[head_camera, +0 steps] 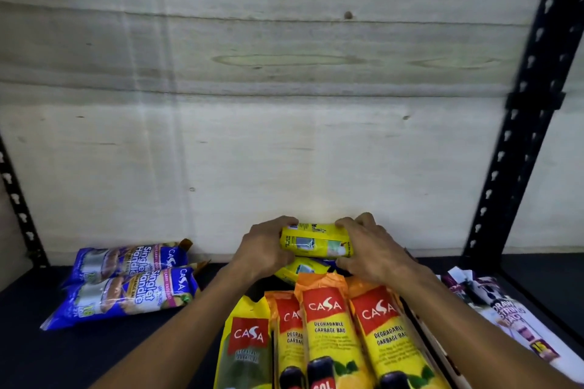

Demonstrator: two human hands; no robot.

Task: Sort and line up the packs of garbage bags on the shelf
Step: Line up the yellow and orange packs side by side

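Both hands, left hand and right hand, grip the ends of a yellow pack at lower centre, above the yellow row; best set it down square, ends level, behind that row.

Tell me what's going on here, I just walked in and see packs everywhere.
A person is sorting garbage bag packs on a dark shelf. The left hand and right hand together grip a yellow pack near the back wall, above another yellow pack. Yellow and orange packs lie side by side in front, two blue packs at the left, white packs at the right.
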